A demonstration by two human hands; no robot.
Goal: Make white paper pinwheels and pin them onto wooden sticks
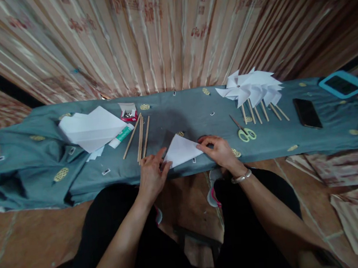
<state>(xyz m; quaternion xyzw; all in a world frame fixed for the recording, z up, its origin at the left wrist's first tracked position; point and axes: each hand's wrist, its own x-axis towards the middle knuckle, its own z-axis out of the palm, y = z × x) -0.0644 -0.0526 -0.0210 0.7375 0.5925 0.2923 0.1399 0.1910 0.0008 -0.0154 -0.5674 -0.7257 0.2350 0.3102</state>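
A white sheet of paper (183, 150), folded into a triangle, lies at the front edge of the cloth-covered table, one point facing away from me. My left hand (152, 171) grips its left corner, thumb on the paper and forefinger stretched along the side. At the right corner my right hand (218, 150) pinches the paper between thumb and fingers. Left of the paper lie several wooden sticks (140, 139). Scissors with green handles (247, 134) rest to the right of my right hand, blades pointing away.
Finished paper pinwheels (253, 85) on sticks overlap at the back right, near a black phone (307, 113) and a blue-framed tablet (343, 84). On the left are white paper sheets (93, 128), a green-and-white tube (121, 135) and a small red box (128, 112) of metal pieces.
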